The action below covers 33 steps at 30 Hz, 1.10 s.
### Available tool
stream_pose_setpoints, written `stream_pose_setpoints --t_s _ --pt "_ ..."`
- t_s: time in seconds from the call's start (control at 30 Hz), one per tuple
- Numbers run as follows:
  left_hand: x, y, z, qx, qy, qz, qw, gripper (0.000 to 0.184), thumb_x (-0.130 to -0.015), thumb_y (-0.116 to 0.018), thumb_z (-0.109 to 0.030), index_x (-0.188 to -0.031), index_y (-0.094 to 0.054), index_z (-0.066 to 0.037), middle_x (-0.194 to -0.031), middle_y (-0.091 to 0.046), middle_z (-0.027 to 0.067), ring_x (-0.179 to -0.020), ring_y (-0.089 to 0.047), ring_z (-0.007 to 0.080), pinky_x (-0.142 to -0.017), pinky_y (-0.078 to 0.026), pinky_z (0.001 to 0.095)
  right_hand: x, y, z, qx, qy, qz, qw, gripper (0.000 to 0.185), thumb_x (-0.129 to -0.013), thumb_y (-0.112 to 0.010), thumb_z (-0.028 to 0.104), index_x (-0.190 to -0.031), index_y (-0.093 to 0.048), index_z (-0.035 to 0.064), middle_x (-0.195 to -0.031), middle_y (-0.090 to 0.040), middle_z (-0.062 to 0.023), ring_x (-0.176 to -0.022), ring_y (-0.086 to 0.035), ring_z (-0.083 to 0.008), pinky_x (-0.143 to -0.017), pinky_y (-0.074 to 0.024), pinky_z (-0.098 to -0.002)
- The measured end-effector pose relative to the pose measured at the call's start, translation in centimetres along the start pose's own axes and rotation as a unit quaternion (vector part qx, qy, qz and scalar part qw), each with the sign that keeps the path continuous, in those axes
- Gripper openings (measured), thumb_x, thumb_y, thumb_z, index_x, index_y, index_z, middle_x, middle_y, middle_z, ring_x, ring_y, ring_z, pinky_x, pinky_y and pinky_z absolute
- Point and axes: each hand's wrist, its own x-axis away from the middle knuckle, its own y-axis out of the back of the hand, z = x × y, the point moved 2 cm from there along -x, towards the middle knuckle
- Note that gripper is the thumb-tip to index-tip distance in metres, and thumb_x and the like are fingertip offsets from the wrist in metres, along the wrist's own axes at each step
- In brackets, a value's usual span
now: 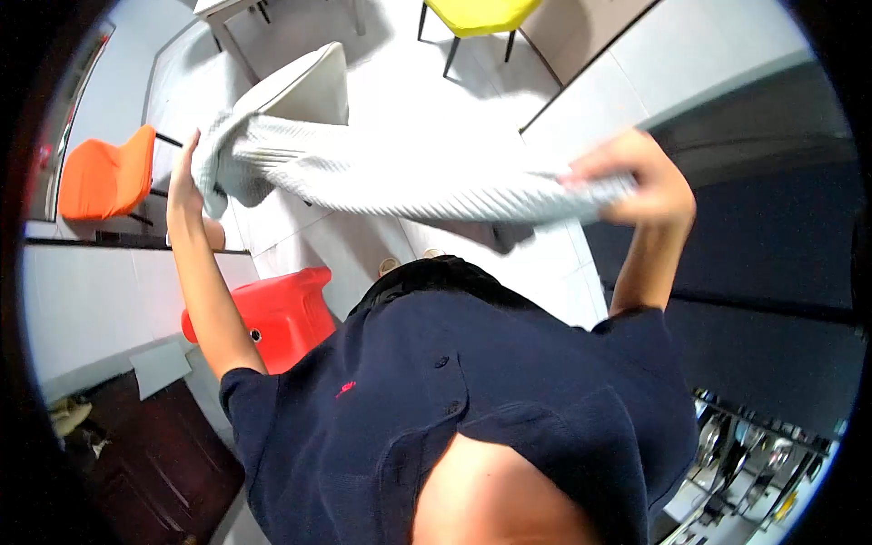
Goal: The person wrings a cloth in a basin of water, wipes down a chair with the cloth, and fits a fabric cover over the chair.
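A light grey ribbed cloth (391, 177) is stretched in the air between my two hands, in front of my dark shirt. My left hand (186, 177) is at its bunched left end, with the fingers mostly hidden behind the fabric. At the right end, my right hand (636, 177) is closed round the cloth and somewhat blurred. Behind the left part of the cloth rises a pale, smooth panel-like piece (313, 91); whether it belongs to the cloth I cannot tell.
An orange chair (107, 177) stands at the left and a yellow chair (481, 14) at the top. A red plastic seat (291, 318) is beside my left forearm. Dark panels (745, 245) line the right, above a rack of utensils (754, 454). A white table (222, 7) stands at the top left.
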Motion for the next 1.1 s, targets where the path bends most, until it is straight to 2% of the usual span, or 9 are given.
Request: stream_pose_setpoints --t_s 0.17,0.27,0.33,0.53,0.73,0.87,0.93,1.0,1.1 --pt "-3.1 0.1 -2.8 -0.009 -0.115 -0.004 0.993 0.036 -0.085 -0.050 -0.026 -0.113 -0.050 -0.003 -0.104 -0.056 0.0067 -0.094 -0.054 0.0157 -0.083 -0.042 0.0279 6.4 -1.7 4.3 -0.241 0.135 -0.013 0.961 0.032 -0.066 -0.070 0.018 -0.087 -0.055 -0.0014 -0.060 -0.049 -0.0075 -0.045 -0.044 -0.0203 -0.052 -0.0406 -0.0299" --pt "-10.2 8.9 -4.2 -0.029 -0.143 -0.040 0.988 0.029 -0.084 -0.050 -0.023 -0.105 -0.053 -0.002 -0.097 -0.059 0.0090 -0.090 -0.056 0.0177 -0.081 -0.044 0.0297 4.6 -3.4 1.9 -0.026 -0.186 0.014 0.982 0.050 -0.059 -0.067 0.005 -0.105 -0.050 -0.0029 -0.078 -0.053 -0.0091 -0.069 -0.051 -0.0207 -0.063 -0.0415 -0.0291" --pt "-9.8 9.7 -6.2 -0.054 -0.139 -0.074 0.986 0.028 -0.086 -0.047 -0.023 -0.103 -0.054 -0.001 -0.095 -0.059 0.0100 -0.089 -0.057 0.0190 -0.081 -0.046 0.0315 7.6 -2.0 1.1 -0.059 -0.466 0.004 0.883 0.048 -0.062 -0.063 0.006 -0.107 -0.049 -0.0013 -0.084 -0.060 -0.0152 -0.079 -0.058 -0.0259 -0.073 -0.0450 -0.0315" --pt "-4.9 6.4 -13.2 0.037 -0.144 -0.219 0.964 0.029 -0.088 -0.043 -0.025 -0.103 -0.054 -0.001 -0.095 -0.059 0.0105 -0.090 -0.057 0.0199 -0.082 -0.047 0.0332 14.0 -2.9 -5.8 -0.039 -0.603 0.023 0.796 0.023 -0.062 -0.059 0.001 -0.084 -0.060 -0.0037 -0.068 -0.059 -0.0042 -0.065 -0.052 -0.0123 -0.062 -0.0427 -0.0268" --pt "-5.3 7.9 -19.2 -0.019 -0.198 -0.231 0.952 0.030 -0.089 -0.041 -0.025 -0.104 -0.054 -0.002 -0.097 -0.059 0.0104 -0.091 -0.057 0.0202 -0.083 -0.046 0.0334 15.1 -6.8 -11.6 -0.151 -0.418 -0.466 0.765 0.020 -0.084 -0.056 0.025 -0.087 -0.061 0.0057 -0.072 -0.052 0.0063 -0.065 -0.042 -0.0039 -0.061 -0.0340 -0.0189" --pt "-4.4 8.5 -18.8 -0.078 -0.185 -0.217 0.955 0.031 -0.090 -0.040 -0.025 -0.105 -0.053 -0.002 -0.098 -0.059 0.0103 -0.092 -0.056 0.0204 -0.083 -0.046 0.0335 13.6 -6.1 -13.0 -0.108 -0.447 -0.377 0.804 0.042 -0.088 -0.046 0.038 -0.099 -0.058 0.0002 -0.096 -0.060 -0.0055 -0.093 -0.053 -0.0127 -0.083 -0.0412 -0.0266" --pt "-3.9 8.3 -17.7 -0.103 -0.173 -0.200 0.959 0.031 -0.090 -0.039 -0.026 -0.105 -0.053 -0.002 -0.099 -0.058 0.0103 -0.092 -0.056 0.0206 -0.084 -0.046 0.0336 11.2 -1.8 -9.2 -0.366 -0.345 -0.440 0.744 0.042 -0.087 -0.046 0.039 -0.098 -0.059 0.0002 -0.100 -0.061 -0.0083 -0.097 -0.054 -0.0150 -0.086 -0.0409 -0.0277" --pt "-4.4 7.8 -16.2 -0.131 -0.159 -0.183 0.961 0.032 -0.090 -0.038 -0.026 -0.105 -0.053 -0.002 -0.099 -0.058 0.0103 -0.092 -0.056 0.0207 -0.084 -0.046 0.0336 9.2 -3.2 -10.8 -0.099 -0.402 -0.384 0.825 0.039 -0.088 -0.045 0.036 -0.091 -0.060 0.0001 -0.084 -0.061 -0.0052 -0.070 -0.056 -0.0110 -0.063 -0.0436 -0.0205" --pt "-4.5 5.8 -14.7 -0.155 -0.151 -0.148 0.965 0.032 -0.091 -0.037 -0.026 -0.106 -0.053 -0.002 -0.100 -0.058 0.0103 -0.093 -0.056 0.0208 -0.085 -0.045 0.0337 7.2 -1.0 -9.4 -0.148 -0.395 -0.333 0.843 0.041 -0.089 -0.042 0.039 -0.081 -0.059 0.0025 -0.075 -0.058 -0.0016 -0.065 -0.053 -0.0080 -0.058 -0.0423 -0.0218"
